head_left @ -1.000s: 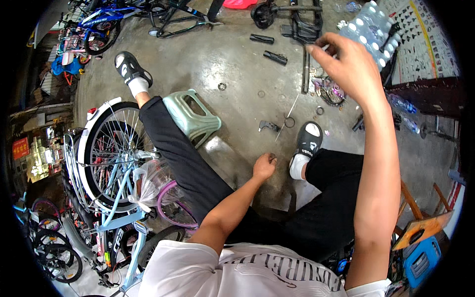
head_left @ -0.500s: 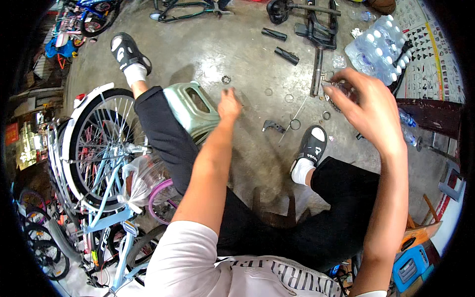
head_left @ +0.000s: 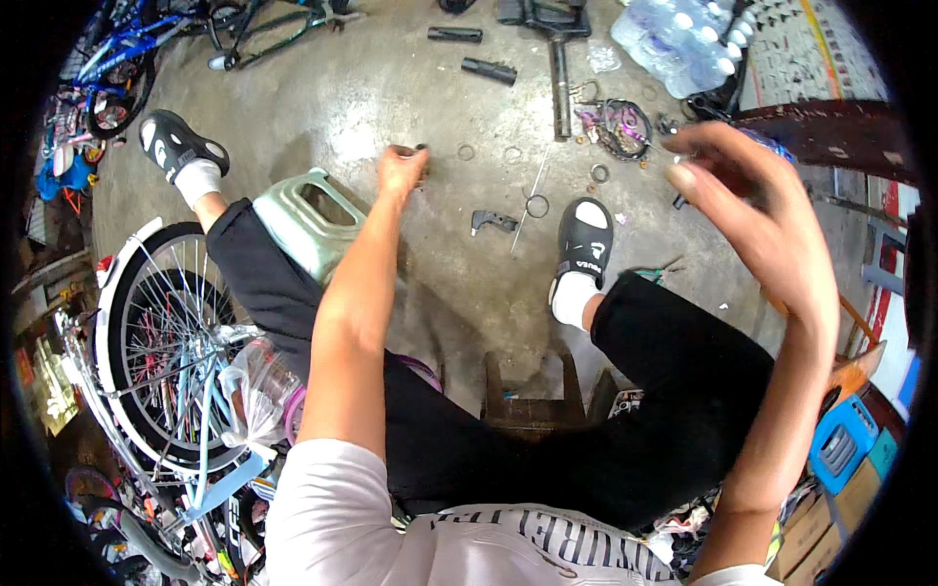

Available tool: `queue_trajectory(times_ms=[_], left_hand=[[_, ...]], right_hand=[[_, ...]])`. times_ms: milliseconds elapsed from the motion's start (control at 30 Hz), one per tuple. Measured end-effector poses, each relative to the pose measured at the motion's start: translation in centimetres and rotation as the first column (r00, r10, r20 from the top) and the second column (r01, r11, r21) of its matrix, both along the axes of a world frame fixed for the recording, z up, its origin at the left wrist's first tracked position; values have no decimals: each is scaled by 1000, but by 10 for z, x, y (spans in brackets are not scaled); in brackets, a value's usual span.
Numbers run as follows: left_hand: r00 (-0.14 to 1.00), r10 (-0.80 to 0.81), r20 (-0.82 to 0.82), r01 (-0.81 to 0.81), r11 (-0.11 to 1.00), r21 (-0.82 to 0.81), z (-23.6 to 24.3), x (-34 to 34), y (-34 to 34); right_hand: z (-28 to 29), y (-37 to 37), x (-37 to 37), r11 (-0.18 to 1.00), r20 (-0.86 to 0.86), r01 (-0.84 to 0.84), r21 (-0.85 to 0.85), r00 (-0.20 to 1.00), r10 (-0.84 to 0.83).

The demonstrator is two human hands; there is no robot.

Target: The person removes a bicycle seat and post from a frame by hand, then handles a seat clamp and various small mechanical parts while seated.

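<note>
My left hand (head_left: 399, 173) is closed over the floor, its fingertips pinching a small dark ring-shaped part (head_left: 422, 148). Beside its wrist stands a pale green plastic jug (head_left: 293, 223) with a cut-away opening. My right hand (head_left: 747, 200) is raised at the right, thumb and fingers apart and somewhat smeared by motion; I see nothing held in it. Left of its fingertips lies a round tangle of purple and dark pieces (head_left: 618, 129). Between the hands a brake-lever-like black part (head_left: 493, 221), a thin rod (head_left: 531, 200) and a metal ring (head_left: 599, 173) lie on the concrete.
Two black tubes (head_left: 489, 70) and a fork-like metal piece (head_left: 560, 88) lie farther off. Wrapped water bottles (head_left: 679, 44) stand at the far right. A light-blue bicycle with a white-rimmed wheel (head_left: 161, 342) is close at my left. Pliers (head_left: 657, 271) lie near my right shoe (head_left: 584, 239).
My left hand has taken the small dark ring-shaped part off the floor. The view has shifted rightward, and my right hand has spread a little and moved toward the right.
</note>
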State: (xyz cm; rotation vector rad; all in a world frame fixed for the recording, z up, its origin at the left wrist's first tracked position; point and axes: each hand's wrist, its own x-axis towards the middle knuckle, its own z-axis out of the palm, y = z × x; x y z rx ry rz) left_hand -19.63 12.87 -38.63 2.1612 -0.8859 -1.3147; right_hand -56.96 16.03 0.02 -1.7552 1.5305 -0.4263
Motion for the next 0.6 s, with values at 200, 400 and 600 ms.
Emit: queue_trajectory(times_ms=[200, 400, 600], left_hand=[[910, -220, -353, 11, 861, -508, 228, -144, 24], [775, -504, -381, -13, 591, -807, 383, -226, 43], [805, -548, -227, 18, 405, -914, 469, -278, 58]], right_hand=[[7, -15, -6, 982, 205, 131, 137, 966, -158], [21, -21, -6, 951, 728, 70, 300, 627, -276], [38, 15, -99, 919, 929, 316, 238, 202, -310]])
